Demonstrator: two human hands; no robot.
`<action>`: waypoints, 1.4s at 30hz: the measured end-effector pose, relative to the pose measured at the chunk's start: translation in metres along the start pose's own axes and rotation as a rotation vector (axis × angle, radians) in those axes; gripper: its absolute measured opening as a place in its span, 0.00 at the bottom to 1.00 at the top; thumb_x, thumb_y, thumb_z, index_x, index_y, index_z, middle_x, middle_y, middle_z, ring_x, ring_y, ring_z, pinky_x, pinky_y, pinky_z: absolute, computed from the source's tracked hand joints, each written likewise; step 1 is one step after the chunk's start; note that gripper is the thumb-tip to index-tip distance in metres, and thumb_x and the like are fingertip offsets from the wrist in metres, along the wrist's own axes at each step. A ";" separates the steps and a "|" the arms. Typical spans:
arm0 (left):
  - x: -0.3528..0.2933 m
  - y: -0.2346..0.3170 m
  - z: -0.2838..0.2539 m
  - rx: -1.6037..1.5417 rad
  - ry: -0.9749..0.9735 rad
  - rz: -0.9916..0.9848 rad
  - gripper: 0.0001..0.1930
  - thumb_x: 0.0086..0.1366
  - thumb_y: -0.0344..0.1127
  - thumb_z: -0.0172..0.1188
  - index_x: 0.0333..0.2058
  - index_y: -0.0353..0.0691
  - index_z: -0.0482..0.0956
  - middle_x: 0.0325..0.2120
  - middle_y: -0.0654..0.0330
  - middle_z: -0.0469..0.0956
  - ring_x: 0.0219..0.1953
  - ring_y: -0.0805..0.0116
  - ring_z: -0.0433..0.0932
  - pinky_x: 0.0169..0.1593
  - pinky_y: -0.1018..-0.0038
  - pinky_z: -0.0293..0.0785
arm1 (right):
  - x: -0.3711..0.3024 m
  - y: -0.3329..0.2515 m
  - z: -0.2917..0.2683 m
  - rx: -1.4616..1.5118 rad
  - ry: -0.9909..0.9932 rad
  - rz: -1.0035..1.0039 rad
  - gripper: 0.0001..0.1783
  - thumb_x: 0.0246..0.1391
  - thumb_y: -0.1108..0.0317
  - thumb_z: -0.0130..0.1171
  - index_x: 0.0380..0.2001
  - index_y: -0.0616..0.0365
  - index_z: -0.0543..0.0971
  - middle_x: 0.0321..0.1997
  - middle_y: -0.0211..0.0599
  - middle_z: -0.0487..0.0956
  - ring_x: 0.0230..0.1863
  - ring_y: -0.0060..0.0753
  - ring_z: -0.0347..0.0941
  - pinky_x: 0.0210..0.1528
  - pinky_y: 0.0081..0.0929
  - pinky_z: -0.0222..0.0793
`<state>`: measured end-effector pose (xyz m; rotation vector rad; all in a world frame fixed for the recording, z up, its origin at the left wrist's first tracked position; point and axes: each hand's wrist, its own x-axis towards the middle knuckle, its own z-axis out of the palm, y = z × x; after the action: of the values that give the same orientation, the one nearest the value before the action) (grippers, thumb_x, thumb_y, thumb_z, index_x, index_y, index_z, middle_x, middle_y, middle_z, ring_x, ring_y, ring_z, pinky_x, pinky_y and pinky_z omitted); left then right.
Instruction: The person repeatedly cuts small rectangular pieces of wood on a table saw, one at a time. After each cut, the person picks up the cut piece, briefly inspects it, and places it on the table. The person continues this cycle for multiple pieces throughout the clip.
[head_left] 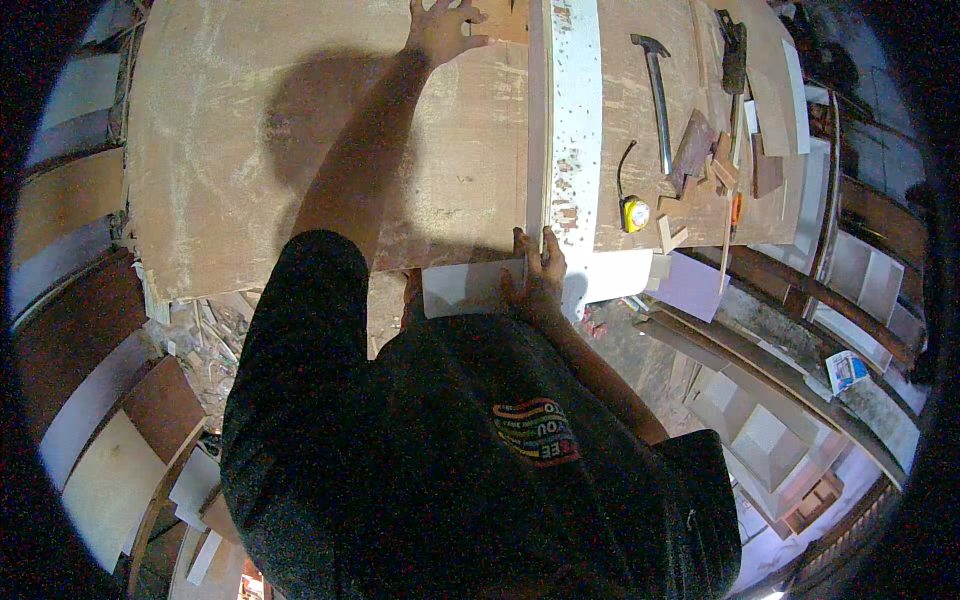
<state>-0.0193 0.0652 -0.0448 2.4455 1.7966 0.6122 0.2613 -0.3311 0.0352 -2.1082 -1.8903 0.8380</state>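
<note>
Running lengthwise over the broad wooden sheet (220,180), the narrow brown strip (537,130) lies along the left edge of a white speckled board (575,130), as I see it from my remote post. At their near end I have the right hand (540,282) touching, fingers pointing away from the body; I cannot tell whether it grips. Farther up, left of the strip, the left hand (445,32) is spread with nothing that I can see in its grasp. Right of the white board I see a yellow tape measure (635,214), a hammer (660,110) and, just beside it, wood offcuts (692,150). Beyond the sheet's left side stand more panels (85,300).
</note>
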 end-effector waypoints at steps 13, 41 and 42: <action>0.009 -0.004 -0.005 -0.006 -0.021 -0.007 0.30 0.57 0.72 0.63 0.53 0.66 0.84 0.66 0.65 0.73 0.74 0.68 0.59 0.72 0.32 0.24 | -0.002 -0.007 -0.006 -0.147 0.085 -0.280 0.45 0.45 0.63 0.72 0.69 0.42 0.69 0.72 0.65 0.59 0.69 0.70 0.59 0.67 0.58 0.60; 0.021 -0.017 -0.005 -0.085 -0.089 0.057 0.29 0.61 0.71 0.61 0.54 0.62 0.84 0.66 0.61 0.73 0.75 0.65 0.56 0.71 0.31 0.19 | -0.003 -0.015 -0.011 -0.180 0.084 -0.279 0.46 0.43 0.65 0.72 0.69 0.42 0.69 0.72 0.65 0.58 0.67 0.67 0.61 0.66 0.57 0.61; 0.020 -0.016 -0.005 -0.087 -0.094 0.054 0.29 0.61 0.70 0.61 0.54 0.62 0.83 0.66 0.60 0.72 0.75 0.65 0.56 0.71 0.32 0.20 | -0.004 -0.016 -0.012 -0.202 0.069 -0.268 0.45 0.43 0.65 0.72 0.69 0.42 0.69 0.72 0.65 0.58 0.67 0.67 0.61 0.66 0.57 0.61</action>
<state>-0.0309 0.0878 -0.0392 2.4295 1.6392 0.5565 0.2534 -0.3292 0.0539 -1.8971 -2.2352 0.5310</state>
